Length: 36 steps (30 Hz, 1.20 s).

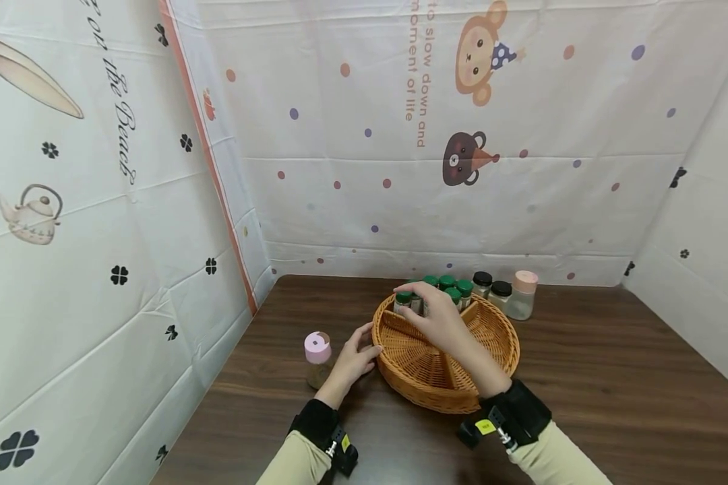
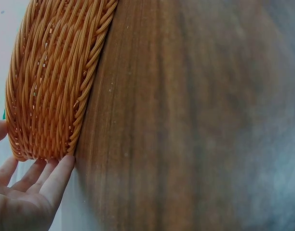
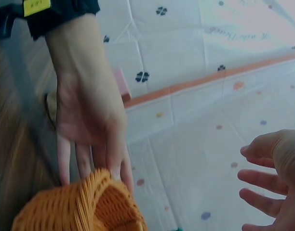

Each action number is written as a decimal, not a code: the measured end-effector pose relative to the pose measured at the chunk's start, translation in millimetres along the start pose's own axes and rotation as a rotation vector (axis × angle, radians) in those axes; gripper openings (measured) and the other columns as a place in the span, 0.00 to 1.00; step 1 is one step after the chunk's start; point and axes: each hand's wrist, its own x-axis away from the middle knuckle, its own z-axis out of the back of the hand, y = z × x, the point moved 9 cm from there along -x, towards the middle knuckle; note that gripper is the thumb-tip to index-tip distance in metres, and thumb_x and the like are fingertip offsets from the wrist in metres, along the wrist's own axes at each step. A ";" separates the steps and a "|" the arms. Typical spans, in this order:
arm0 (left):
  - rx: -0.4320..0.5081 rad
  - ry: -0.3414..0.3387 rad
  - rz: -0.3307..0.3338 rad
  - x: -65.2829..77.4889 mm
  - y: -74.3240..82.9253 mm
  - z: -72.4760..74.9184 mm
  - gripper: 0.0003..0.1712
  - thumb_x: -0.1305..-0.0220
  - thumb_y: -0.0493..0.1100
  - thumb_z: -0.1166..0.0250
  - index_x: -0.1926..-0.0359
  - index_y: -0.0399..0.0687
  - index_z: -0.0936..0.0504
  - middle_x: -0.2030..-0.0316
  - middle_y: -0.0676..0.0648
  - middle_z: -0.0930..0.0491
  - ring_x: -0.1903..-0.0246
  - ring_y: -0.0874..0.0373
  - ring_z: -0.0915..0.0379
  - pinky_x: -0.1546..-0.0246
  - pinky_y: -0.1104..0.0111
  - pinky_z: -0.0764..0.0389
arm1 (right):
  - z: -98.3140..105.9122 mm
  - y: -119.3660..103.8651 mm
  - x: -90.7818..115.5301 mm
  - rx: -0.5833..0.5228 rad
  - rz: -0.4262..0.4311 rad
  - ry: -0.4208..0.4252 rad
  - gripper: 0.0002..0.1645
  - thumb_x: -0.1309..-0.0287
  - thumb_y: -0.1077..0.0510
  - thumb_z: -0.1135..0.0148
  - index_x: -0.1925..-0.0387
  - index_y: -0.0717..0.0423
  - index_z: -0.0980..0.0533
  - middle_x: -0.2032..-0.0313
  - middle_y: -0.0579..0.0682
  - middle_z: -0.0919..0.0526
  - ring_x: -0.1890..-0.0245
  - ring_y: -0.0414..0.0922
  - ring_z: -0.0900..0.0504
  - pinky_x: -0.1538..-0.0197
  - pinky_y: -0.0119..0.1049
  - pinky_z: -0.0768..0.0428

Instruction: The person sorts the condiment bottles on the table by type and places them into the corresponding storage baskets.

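A round wicker basket with dividers stands on the table. My left hand rests its outstretched fingers against the basket's outer left wall; in the left wrist view its thumb lies beside the rim. Several green-capped jars are grouped in the basket's far compartment. Above them hovers my right hand, its fingers loosely bent and spread. The right wrist view shows nothing in that hand. From the head, it partly hides the jars. The basket's front compartments show bare wicker.
Left of the basket stands a jar with a pink lid. By the basket's far right edge are two black-capped jars and a clear jar with a peach lid. Printed cloth walls border the wooden table.
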 end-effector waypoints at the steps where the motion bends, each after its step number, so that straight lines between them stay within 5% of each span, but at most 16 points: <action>1: -0.001 -0.003 -0.002 0.0 0.3 0.3 0.35 0.29 0.39 0.42 0.24 0.49 0.42 0.29 0.34 0.38 0.31 0.37 0.36 0.43 0.43 0.22 | -1.7 -1.4 0.1 -0.013 0.006 0.000 0.19 0.36 0.60 0.35 0.44 0.51 0.21 0.53 0.51 0.16 0.77 0.38 0.30 0.72 0.33 0.29; 8: 0.001 -0.011 -0.009 1.1 2.4 -0.9 0.35 0.28 0.39 0.42 0.24 0.48 0.41 0.29 0.33 0.38 0.31 0.37 0.36 0.42 0.42 0.23 | -7.9 -11.5 2.1 -0.051 0.028 0.004 0.18 0.36 0.59 0.34 0.46 0.49 0.20 0.48 0.50 0.16 0.75 0.42 0.29 0.71 0.34 0.29; 11: 0.006 -0.013 -0.013 0.6 2.8 -1.5 0.35 0.29 0.39 0.42 0.24 0.48 0.41 0.29 0.33 0.37 0.31 0.37 0.35 0.42 0.42 0.23 | -10.1 -14.4 3.0 -0.073 0.026 0.000 0.17 0.36 0.60 0.35 0.46 0.49 0.20 0.47 0.49 0.17 0.61 0.47 0.19 0.60 0.43 0.20; 15: 0.011 -0.014 -0.021 -0.3 3.2 -2.5 0.35 0.30 0.38 0.41 0.25 0.47 0.41 0.29 0.33 0.37 0.32 0.37 0.35 0.43 0.42 0.23 | -13.1 -17.7 5.0 -0.096 0.049 -0.002 0.17 0.37 0.61 0.35 0.46 0.51 0.20 0.47 0.51 0.17 0.44 0.53 0.19 0.46 0.56 0.20; 36: 0.004 -0.020 -0.014 -1.2 -1.7 -5.6 0.36 0.32 0.44 0.38 0.25 0.49 0.39 0.29 0.34 0.36 0.34 0.37 0.32 0.43 0.44 0.22 | -48.6 -30.8 15.5 -0.044 0.131 -0.055 0.18 0.40 0.63 0.33 0.48 0.51 0.20 0.49 0.48 0.16 0.45 0.49 0.19 0.45 0.51 0.19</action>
